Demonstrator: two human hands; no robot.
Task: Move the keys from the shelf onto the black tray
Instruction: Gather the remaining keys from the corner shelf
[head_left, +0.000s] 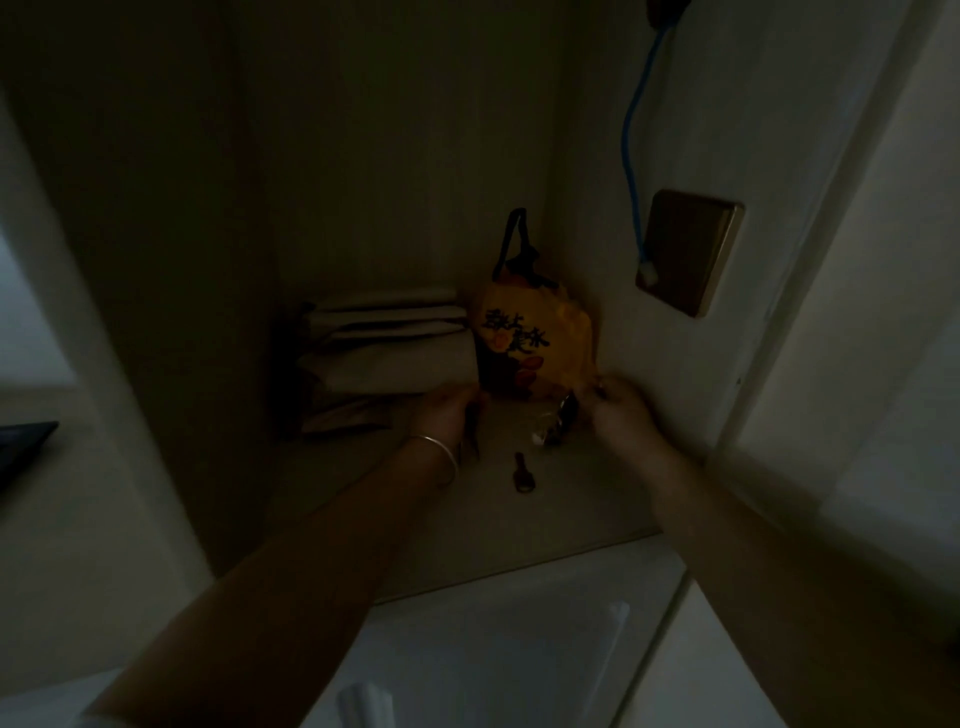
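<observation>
A dim cupboard shelf (441, 525), seen from above by a person reaching in with both bare arms. The landmark is a yellow pouch (530, 343) with dark lettering, standing upright in the back right corner.

A single key (521, 474) lies flat on the shelf in front of the pouch, untouched, between the two arms. A bunch of keys (558, 423) hangs just in front of the pouch's lower right edge, lifted off the shelf, probably so it can be carried away whole.

The right hand (623, 410), right of the pouch's base, has its grip pinched shut at the top of that bunch. The left hand (447, 415), wearing a thin bangle (441, 449), sits at the pouch's lower left; its fingers curl inward and something thin and dark seems to hang below them, but the gloom hides whether the grip holds it.

Folded pale cloths (384, 353) are stacked left of the pouch. A dark edge far left of the pouch may be the black tray (23, 441).
</observation>
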